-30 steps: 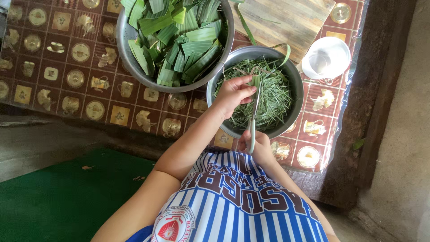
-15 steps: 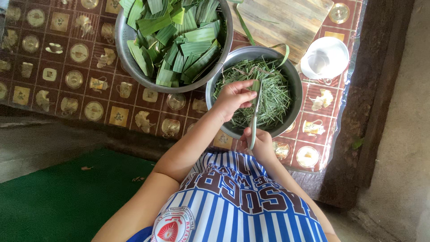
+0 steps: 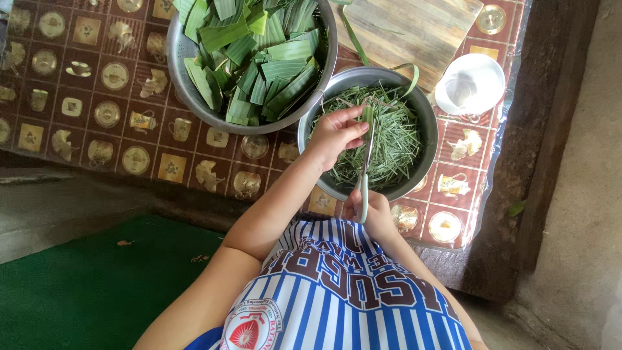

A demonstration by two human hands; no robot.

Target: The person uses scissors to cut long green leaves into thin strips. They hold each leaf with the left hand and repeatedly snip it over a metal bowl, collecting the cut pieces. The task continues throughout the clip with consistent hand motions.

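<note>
My left hand (image 3: 335,133) pinches a narrow folded green leaf strip (image 3: 368,116) over a small steel bowl (image 3: 427,116) full of finely cut leaf shreds (image 3: 395,139). My right hand (image 3: 374,210) grips the pale green handles of scissors (image 3: 365,170) at the bowl's near rim. The blades point up toward the strip and meet its lower end.
A larger steel bowl (image 3: 179,84) piled with broad cut leaf pieces stands to the upper left, touching the small bowl. Beyond lie a wooden board (image 3: 414,29) and a white cup (image 3: 470,84). A brown patterned cloth (image 3: 97,116) covers the table. A green mat (image 3: 78,291) lies below left.
My left hand has shifted slightly up and down with the leaf strip while the scissors work at it. The bowls have not moved.
</note>
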